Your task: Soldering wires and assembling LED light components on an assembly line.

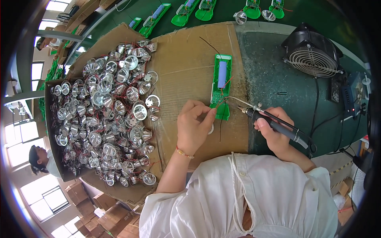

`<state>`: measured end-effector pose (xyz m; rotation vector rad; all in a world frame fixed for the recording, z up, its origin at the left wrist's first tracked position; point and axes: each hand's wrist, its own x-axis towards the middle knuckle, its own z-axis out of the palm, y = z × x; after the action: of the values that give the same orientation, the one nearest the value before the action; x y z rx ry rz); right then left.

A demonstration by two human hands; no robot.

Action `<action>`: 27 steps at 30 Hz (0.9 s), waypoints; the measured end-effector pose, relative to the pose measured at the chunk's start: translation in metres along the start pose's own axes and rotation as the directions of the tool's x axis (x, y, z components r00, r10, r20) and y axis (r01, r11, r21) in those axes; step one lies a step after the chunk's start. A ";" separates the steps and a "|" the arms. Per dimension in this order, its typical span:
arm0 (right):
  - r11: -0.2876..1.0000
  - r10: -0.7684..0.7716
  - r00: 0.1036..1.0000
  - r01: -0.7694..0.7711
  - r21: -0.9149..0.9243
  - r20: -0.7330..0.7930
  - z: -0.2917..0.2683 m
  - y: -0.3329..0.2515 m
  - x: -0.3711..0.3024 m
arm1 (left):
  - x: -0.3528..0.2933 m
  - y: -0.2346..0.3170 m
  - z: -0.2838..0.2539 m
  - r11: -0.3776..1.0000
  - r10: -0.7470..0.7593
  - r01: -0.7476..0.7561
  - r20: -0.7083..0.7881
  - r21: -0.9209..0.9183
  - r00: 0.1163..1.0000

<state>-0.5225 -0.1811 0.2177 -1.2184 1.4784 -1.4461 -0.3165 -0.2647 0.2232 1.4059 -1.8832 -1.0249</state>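
Observation:
An open green plastic housing point(225, 112) lies lengthwise before me, with a purple cylindrical battery point(222, 74), a green circuit board point(217, 96) and thin red and black wires. At its lower left edge my left hand point(193, 123) is closed in a pinch on a thin red wire. Partly hidden under those fingers is a silvery reflector point(211, 128). My right hand point(276, 133) grips a black soldering iron point(274, 122) with a curved metal feed tube point(240, 100). The tube's end reaches over the board beside my left fingertips; exact contact cannot be made out.
A box point(51, 119) heaped with wired silvery reflectors point(105, 85) stands left on cardboard point(178, 51). A black fan point(313, 59) and a soldering station point(354, 95) sit at right, with trailing cables. Several green housings point(184, 14) line the far side. Two people are at far left.

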 end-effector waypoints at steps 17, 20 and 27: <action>0.979 0.135 0.990 -0.126 0.158 -0.048 -0.001 -0.013 -0.004 | 0.001 0.003 0.001 0.999 -0.047 0.047 0.005 -0.020 0.999; 0.976 0.158 0.987 -0.150 0.158 -0.038 -0.003 -0.008 -0.006 | 0.001 0.002 0.001 0.998 -0.055 0.055 0.004 -0.010 0.998; 0.964 0.180 0.984 -0.174 0.201 -0.010 -0.007 -0.005 -0.006 | -0.005 0.011 -0.015 0.901 0.365 -0.238 -0.336 0.364 0.868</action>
<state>-0.5269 -0.1725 0.2230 -0.9232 1.3855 -1.4556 -0.3083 -0.2620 0.2407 1.3011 -1.9222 -0.2627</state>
